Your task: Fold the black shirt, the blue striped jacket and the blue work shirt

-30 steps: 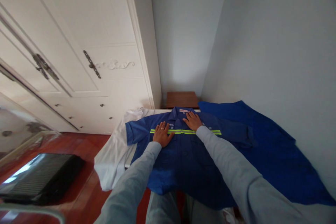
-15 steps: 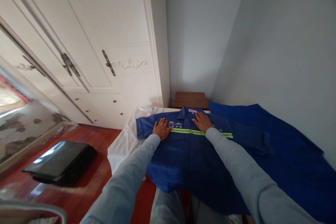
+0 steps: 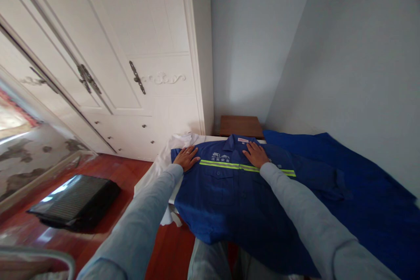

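A blue short-sleeved work shirt lies spread front up, its collar at the far side and its lower part hanging over the near edge. A yellow reflective stripe crosses its chest, below white printed lettering. My left hand rests flat on the sleeve at the left, fingers apart. Near the collar, my right hand lies on the upper chest with fingers spread. Neither hand grips the cloth. Under the shirt and to its left is a white cloth or garment.
More blue cloth spreads out at the right by the grey wall. Behind the shirt stands a brown wooden piece of furniture. A white wardrobe fills the left back. On the red floor lies a black, plastic-wrapped package.
My left hand has slid left from the chest lettering onto the sleeve, uncovering the print and the stripe's end. My right hand stays near the collar. The view has shifted slightly.
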`<action>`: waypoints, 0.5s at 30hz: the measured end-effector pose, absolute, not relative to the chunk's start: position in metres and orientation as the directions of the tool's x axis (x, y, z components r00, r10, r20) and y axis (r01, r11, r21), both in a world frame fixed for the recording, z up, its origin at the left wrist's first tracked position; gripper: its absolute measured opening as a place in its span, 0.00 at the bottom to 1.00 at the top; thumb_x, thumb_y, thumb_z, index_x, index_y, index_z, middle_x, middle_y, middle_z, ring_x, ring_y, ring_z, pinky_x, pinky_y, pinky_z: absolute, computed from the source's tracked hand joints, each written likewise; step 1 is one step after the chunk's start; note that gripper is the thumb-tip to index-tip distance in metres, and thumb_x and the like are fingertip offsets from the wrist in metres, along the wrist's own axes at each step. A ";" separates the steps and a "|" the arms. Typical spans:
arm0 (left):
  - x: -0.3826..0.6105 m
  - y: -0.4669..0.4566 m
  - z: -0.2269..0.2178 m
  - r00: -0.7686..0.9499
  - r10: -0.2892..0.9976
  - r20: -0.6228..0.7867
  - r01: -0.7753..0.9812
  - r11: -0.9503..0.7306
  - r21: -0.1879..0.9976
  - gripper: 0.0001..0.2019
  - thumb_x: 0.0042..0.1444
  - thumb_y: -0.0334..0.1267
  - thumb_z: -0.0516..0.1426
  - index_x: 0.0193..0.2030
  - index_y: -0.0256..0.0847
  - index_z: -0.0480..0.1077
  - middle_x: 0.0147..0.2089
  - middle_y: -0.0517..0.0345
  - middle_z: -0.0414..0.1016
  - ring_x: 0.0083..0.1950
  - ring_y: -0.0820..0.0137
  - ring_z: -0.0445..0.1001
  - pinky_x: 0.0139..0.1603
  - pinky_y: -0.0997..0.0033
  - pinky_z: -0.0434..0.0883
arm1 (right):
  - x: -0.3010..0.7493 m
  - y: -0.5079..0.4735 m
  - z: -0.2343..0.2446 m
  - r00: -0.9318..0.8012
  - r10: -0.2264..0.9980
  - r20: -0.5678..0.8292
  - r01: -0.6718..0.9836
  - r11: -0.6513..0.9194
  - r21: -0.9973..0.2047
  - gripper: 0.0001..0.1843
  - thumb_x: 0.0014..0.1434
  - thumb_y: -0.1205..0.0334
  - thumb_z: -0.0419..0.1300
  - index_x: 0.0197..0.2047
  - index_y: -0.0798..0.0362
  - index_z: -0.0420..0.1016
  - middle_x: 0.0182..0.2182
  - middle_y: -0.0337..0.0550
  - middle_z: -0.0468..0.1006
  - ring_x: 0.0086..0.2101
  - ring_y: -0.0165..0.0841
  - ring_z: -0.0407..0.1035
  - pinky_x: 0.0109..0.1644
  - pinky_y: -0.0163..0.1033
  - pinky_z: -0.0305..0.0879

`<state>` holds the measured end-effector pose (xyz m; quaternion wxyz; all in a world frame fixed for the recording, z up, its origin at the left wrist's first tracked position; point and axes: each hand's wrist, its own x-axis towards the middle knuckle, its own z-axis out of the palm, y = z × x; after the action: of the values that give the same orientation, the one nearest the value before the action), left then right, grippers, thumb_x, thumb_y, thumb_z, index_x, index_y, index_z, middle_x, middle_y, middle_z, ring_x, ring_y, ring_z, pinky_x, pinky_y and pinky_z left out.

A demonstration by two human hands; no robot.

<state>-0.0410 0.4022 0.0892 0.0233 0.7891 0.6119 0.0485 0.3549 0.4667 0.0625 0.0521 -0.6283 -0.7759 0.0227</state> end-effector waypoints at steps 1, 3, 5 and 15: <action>-0.041 0.402 0.088 0.231 0.971 0.066 0.967 -0.237 0.099 0.30 0.68 0.55 0.45 0.73 0.46 0.56 0.76 0.54 0.51 0.78 0.64 0.48 0.78 0.55 0.48 | 0.355 0.466 0.063 -0.201 0.979 0.044 0.974 0.204 -0.101 0.36 0.71 0.46 0.40 0.73 0.60 0.55 0.72 0.53 0.50 0.71 0.43 0.45 0.73 0.53 0.43; -0.041 0.401 0.088 0.189 0.978 0.083 0.974 -0.197 0.108 0.30 0.69 0.54 0.44 0.73 0.43 0.56 0.76 0.53 0.51 0.78 0.64 0.47 0.78 0.56 0.48 | 0.354 0.466 0.065 -0.196 0.980 0.033 0.975 0.199 -0.102 0.36 0.71 0.46 0.40 0.74 0.59 0.55 0.72 0.52 0.49 0.71 0.43 0.45 0.74 0.53 0.43; -0.040 0.399 0.089 0.147 0.985 0.086 0.980 -0.157 0.123 0.31 0.69 0.53 0.42 0.73 0.41 0.56 0.76 0.52 0.52 0.78 0.64 0.48 0.78 0.57 0.49 | 0.354 0.465 0.066 -0.196 0.980 0.028 0.975 0.198 -0.103 0.36 0.71 0.46 0.40 0.74 0.59 0.54 0.72 0.52 0.49 0.71 0.43 0.44 0.74 0.53 0.43; -0.035 0.386 0.102 0.034 0.963 0.267 0.995 -0.057 0.078 0.27 0.69 0.47 0.42 0.67 0.34 0.64 0.72 0.45 0.59 0.76 0.59 0.53 0.74 0.55 0.56 | 0.357 0.468 0.063 -0.211 0.976 0.053 0.967 0.216 -0.132 0.34 0.71 0.47 0.43 0.72 0.59 0.58 0.71 0.53 0.52 0.71 0.44 0.46 0.73 0.54 0.45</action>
<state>-0.0355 0.3860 0.1019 -0.0646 0.7163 0.6835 0.1247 0.3568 0.4675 0.0632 0.0621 -0.6251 -0.7773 0.0352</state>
